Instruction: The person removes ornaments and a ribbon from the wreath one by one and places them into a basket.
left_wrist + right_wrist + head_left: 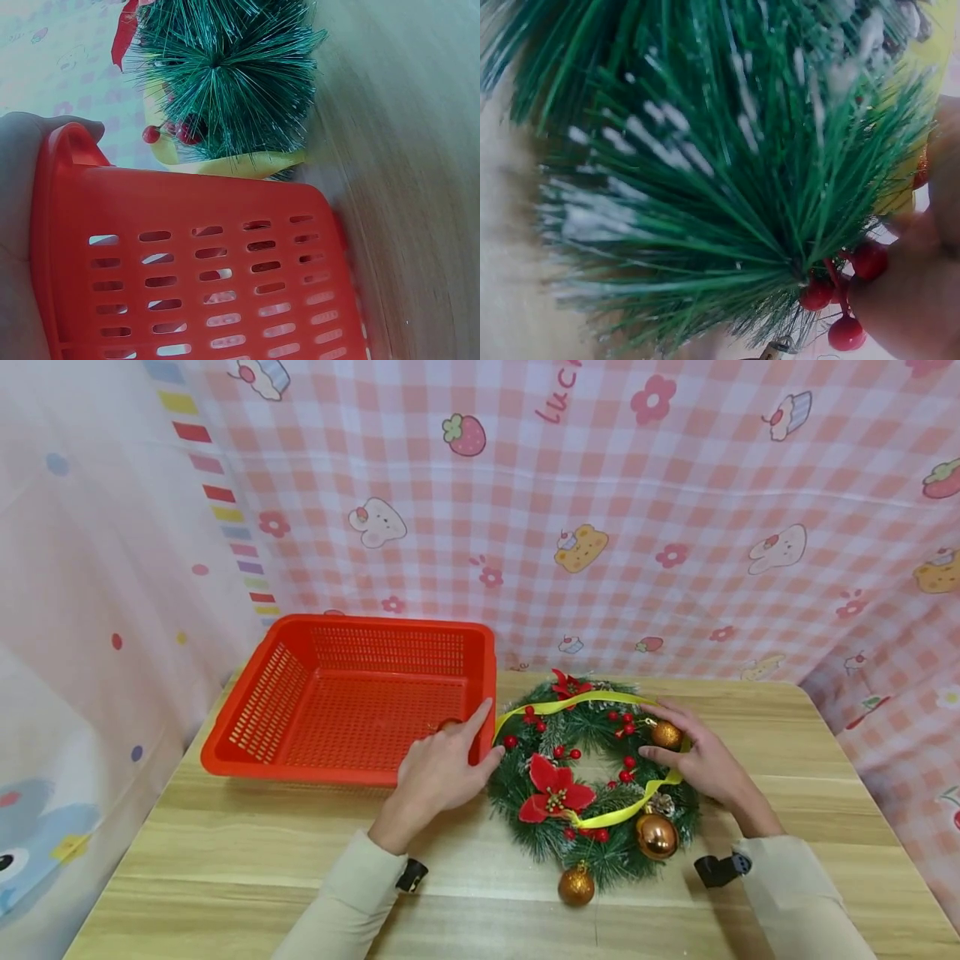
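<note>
In the head view my left hand (442, 768) lies over the right rim of a red plastic basket (255, 768), fingers inside and thumb outside, holding it. The left wrist view shows the same slotted basket wall (217, 255). A green Christmas wreath (525, 827) lies flat to the right, with red flowers, berries and gold balls. A yellow ribbon (615, 817) loops loosely over it. My right hand (708, 764) rests spread on the wreath's right side, a glittery gold ball (666, 734) between thumb and fingers. Close up, red berries (847, 334) sit beside the fingers.
Inside the basket, a gold ball (450, 724) is partly hidden behind my left hand. Another glittery ball (576, 885) lies at the wreath's front edge. The wooden table (247, 860) backs onto a pink checked curtain (465, 527).
</note>
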Action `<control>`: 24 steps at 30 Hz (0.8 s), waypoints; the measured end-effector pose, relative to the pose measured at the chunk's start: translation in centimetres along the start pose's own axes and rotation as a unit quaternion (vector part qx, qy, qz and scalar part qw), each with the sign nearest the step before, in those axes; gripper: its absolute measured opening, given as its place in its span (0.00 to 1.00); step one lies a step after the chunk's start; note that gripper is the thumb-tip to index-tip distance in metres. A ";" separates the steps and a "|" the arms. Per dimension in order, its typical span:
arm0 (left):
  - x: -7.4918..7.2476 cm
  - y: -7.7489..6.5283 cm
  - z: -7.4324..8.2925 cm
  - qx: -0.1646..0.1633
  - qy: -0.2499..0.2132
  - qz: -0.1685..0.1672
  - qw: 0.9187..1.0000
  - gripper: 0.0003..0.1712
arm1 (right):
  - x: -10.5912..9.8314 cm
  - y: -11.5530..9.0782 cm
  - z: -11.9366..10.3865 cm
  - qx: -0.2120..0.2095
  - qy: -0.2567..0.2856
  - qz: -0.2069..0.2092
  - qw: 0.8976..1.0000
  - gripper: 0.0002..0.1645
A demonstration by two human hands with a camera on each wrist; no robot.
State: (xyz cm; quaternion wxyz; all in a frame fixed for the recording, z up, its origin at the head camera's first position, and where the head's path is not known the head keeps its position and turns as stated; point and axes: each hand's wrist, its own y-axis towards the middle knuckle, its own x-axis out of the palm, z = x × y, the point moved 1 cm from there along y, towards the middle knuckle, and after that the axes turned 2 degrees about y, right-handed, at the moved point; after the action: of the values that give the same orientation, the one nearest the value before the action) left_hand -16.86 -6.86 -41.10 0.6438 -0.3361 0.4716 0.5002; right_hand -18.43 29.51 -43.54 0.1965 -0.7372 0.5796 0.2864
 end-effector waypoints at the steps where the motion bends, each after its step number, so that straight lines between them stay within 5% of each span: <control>1: 0.0 0.0 0.0 0.000 0.000 0.000 1.000 0.42 | 0.1 0.1 0.1 0.006 0.001 0.000 1.000 0.41; 24: -0.1 0.0 -0.1 0.008 -0.005 0.008 1.000 0.41 | 1.5 -1.0 0.1 0.084 -0.039 0.087 0.992 0.51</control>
State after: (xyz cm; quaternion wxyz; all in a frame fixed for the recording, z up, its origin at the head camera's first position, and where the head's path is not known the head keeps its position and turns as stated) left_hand -16.88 -6.94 -41.08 0.6450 -0.3245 0.4749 0.5032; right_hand -17.22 28.77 -44.63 0.2544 -0.6534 0.6553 0.2810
